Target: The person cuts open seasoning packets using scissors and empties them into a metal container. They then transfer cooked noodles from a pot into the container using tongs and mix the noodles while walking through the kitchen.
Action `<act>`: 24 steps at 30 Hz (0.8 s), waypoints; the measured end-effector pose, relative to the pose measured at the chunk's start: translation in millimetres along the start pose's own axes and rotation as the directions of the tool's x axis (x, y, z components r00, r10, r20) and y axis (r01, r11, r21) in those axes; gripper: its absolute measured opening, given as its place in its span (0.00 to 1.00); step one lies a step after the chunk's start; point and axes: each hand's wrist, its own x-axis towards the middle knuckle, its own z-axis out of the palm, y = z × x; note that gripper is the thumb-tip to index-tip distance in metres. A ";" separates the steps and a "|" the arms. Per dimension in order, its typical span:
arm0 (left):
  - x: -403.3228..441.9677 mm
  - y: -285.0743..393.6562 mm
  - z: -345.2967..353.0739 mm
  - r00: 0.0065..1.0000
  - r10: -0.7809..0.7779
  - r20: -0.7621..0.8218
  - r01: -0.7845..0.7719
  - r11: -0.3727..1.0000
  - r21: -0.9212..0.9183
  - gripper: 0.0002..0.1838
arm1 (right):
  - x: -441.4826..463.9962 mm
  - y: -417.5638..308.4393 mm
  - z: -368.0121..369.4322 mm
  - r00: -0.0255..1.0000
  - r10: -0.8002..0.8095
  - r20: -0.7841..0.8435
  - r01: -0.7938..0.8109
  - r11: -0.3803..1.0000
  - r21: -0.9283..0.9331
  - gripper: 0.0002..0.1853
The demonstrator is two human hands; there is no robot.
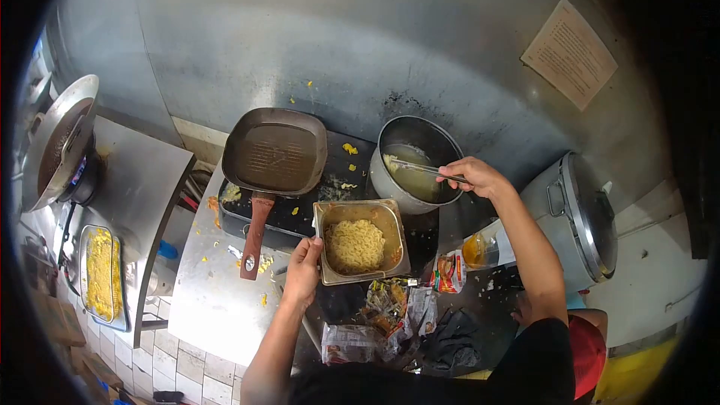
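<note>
My left hand [303,273] grips the left rim of a square metal container [397,270], which holds a mound of cooked noodles [356,246]. With its fingers closed, my right hand [474,176] holds metal tongs [424,169] over a deep pot [405,201]. The tongs' tips reach into the pot beside a small clump of pale noodles [390,162], above cloudy liquid. Left of the pot, a square grill pan [274,151] with a brown handle rests on the black stove [341,151].
Crumpled noodle packets [386,315] and a black cloth [452,339] lie near my body. A large lidded pot [574,217] stands right, near a person in red [589,352]. At left are a wok [64,146] over a flame and a tray of yellow food [101,274].
</note>
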 end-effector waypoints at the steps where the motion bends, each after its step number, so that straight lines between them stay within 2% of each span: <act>1: -1.5 6.9 4.1 1.000 -0.015 -0.006 0.015 1.000 -0.017 0.14 | -1.7 2.3 -1.2 1.000 -0.013 -0.009 0.013 0.999 0.048 0.18; 10: -4.5 16.4 7.1 1.000 -0.018 -0.012 0.018 1.000 0.001 0.14 | -11.6 4.2 -7.8 0.995 -0.079 -0.055 0.092 0.947 0.308 0.17; 15: -1.6 12.3 4.6 0.999 -0.048 0.002 0.049 0.999 -0.023 0.14 | -24.3 1.5 -11.7 0.990 -0.095 -0.101 0.126 0.920 0.371 0.15; 24: 1.7 9.0 4.2 1.000 -0.009 0.009 0.009 0.998 -0.064 0.15 | -61.1 -16.3 -25.2 0.967 -0.152 -0.203 0.225 0.885 0.407 0.16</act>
